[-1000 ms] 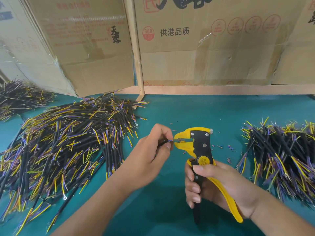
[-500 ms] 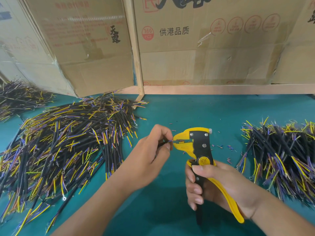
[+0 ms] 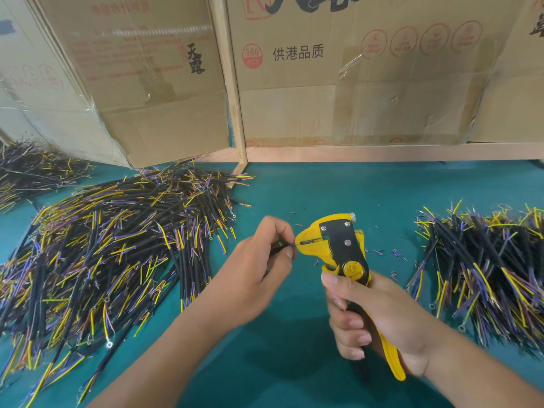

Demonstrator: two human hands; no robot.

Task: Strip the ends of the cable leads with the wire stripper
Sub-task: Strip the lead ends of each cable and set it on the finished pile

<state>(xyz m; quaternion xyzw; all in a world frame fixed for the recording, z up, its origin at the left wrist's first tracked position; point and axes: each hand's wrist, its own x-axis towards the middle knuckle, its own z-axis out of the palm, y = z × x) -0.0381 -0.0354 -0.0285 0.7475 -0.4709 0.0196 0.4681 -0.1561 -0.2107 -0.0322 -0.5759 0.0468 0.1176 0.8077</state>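
- Two hands at work, mid-bench. L hand (image 3: 262, 260) pinches one cable lead (image 3: 290, 245) btwn thumb and forefinger, other fingers curled; most of the cable is hidden behind the hand.
- R hand (image 3: 374, 313) wraps the handles of the yellow/black wire stripper (image 3: 338, 248), thumb up near the round yellow badge; handles look partly squeezed, can't tell how far.
- Key relation: lead tip runs roughly horizontal, L to R, straight into the stripper's mouth, which faces L. Lead axis lies across the tool's long axis, handles dropping toward the person. L hand sits just beside the mouth, so it does the feeding and the pull-away would go back leftward (my judgement).
- Step, as I read it: tip seated, squeeze in hand.
- Insulation bits (image 3: 388, 254) lie scattered on the green mat (image 3: 309, 195) near the tool.
- Big pile of cables (image 3: 112, 248) on the L, smaller pile (image 3: 485, 266) on the R; which is done, can't tell.
- Cardboard boxes (image 3: 353, 83) behind: "供港品质", "360 PCS" in a red ring, "天露" on the L box. Badge text too small to read.
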